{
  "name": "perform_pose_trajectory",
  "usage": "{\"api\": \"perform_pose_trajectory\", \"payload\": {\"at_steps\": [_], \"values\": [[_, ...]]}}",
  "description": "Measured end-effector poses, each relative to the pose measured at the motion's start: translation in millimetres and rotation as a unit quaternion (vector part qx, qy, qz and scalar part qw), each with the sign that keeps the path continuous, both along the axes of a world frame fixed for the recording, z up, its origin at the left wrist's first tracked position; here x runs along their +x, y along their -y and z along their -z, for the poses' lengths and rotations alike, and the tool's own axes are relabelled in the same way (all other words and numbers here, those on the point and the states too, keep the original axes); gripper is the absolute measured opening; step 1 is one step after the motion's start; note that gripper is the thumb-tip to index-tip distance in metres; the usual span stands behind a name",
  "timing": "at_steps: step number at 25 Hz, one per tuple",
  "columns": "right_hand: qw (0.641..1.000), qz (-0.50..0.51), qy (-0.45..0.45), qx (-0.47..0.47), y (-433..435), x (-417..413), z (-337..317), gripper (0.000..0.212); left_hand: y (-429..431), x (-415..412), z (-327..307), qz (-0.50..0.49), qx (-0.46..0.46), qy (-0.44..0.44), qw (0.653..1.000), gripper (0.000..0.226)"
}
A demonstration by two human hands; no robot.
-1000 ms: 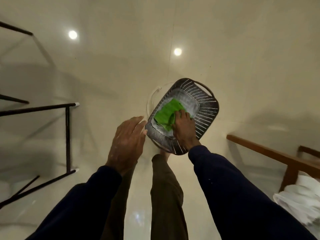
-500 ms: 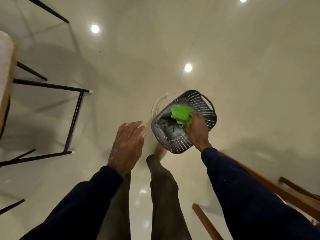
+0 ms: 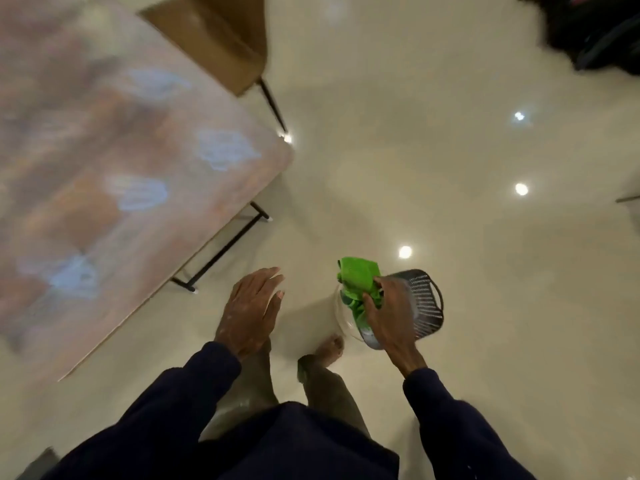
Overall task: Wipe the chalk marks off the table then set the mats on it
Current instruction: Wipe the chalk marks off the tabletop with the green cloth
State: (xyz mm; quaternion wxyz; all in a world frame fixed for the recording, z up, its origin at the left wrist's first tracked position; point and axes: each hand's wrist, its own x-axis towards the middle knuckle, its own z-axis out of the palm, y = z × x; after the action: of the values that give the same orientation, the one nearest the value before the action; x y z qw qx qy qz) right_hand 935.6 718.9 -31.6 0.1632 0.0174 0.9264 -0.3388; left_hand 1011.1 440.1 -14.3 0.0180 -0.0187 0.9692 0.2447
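Head view: one table (image 3: pixel 69 133), four blurred chalk marks (image 3: pixel 225 151); one green cloth (image 3: pixel 358 280) gripped by right hand (image 3: pixel 391 317), by one perforated basket (image 3: pixel 426 303); left hand (image 3: pixel 252 313) empty, fingers straight.

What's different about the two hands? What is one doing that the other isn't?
The left hand holds nothing; the right hand grips a green cloth. The left hand's fingers are stretched out straight; the right hand's are curled round the cloth. The left hand hangs over bare floor, nearer the table; the right hand is above the dark basket. Both come out of dark blue sleeves.
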Motion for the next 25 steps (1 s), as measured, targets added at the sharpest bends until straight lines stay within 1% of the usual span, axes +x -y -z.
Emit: {"api": "perform_pose_trajectory", "payload": {"at_steps": [3, 6, 12, 15, 17, 21, 22, 23, 25], "values": [[0.996, -0.091, 0.000, -0.024, 85.2, 11.7, -36.0, 0.035, 61.6, 41.4, -16.3, -0.082, -0.011, -0.002, 0.997, 0.047], [0.982, -0.184, -0.020, -0.020, 173.4, 27.7, -54.8, 0.037, 125.0, 86.8, -15.9, -0.149, -0.025, -0.005, 0.988, 0.043], [0.951, -0.307, -0.035, -0.017, 338.6, 59.0, -60.8, 0.036, 233.5, 169.3, -0.3, -0.248, -0.052, 0.011, 0.967, 0.048], [0.922, -0.385, -0.034, -0.024, 415.4, 79.0, -51.1, 0.038, 272.4, 208.8, 6.9, -0.295, -0.058, 0.012, 0.954, 0.049], [0.903, -0.429, -0.027, -0.015, 454.0, 93.3, -41.1, 0.043, 292.7, 234.1, 9.4, -0.327, -0.053, 0.020, 0.943, 0.049], [0.885, -0.465, -0.037, 0.012, 487.7, 115.2, -27.1, 0.047, 305.9, 273.2, 18.3, -0.367, -0.045, 0.037, 0.929, 0.051], [0.870, -0.490, -0.057, 0.009, 492.9, 119.0, -22.3, 0.047, 306.5, 278.6, 20.2, -0.376, -0.044, 0.036, 0.925, 0.051], [0.846, -0.526, -0.086, 0.008, 496.3, 122.4, -14.8, 0.048, 305.5, 283.2, 22.0, -0.384, -0.041, 0.036, 0.922, 0.051], [0.790, -0.598, -0.130, 0.030, 501.5, 122.2, 7.1, 0.057, 302.5, 290.1, 27.7, -0.389, -0.039, 0.046, 0.919, 0.050]]}}
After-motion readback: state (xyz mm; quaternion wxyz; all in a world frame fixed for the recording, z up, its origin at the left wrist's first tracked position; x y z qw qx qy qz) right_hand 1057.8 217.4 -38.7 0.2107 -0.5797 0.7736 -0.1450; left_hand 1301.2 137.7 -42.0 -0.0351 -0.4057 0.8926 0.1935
